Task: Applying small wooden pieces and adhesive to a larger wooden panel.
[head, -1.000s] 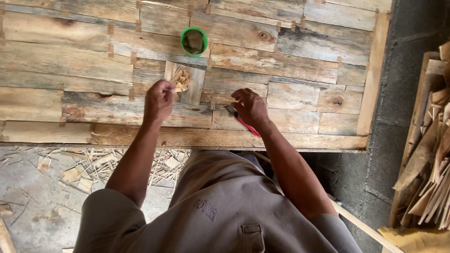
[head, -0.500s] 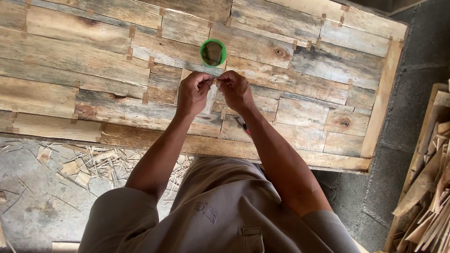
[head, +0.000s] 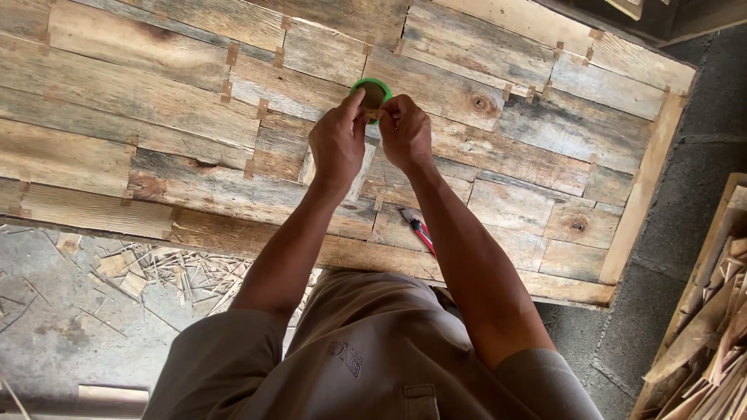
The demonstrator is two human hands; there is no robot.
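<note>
A green tape roll lies on a panel of patched old wooden boards. My left hand and my right hand meet at the roll's near edge, and the fingertips of both pinch it. Whether a strip of tape is pulled out is hidden by my fingers. A pale small wood piece lies on the panel just below my hands. A red utility knife rests on the boards beside my right forearm, and neither hand touches it.
Wood chips and splinters litter the concrete floor under the panel's near edge at the left. A pile of thin wooden slats stands at the right. A loose short board lies at the bottom left.
My right hand has left the red knife on the panel. Both hands have moved away from me and come together at the green roll.
</note>
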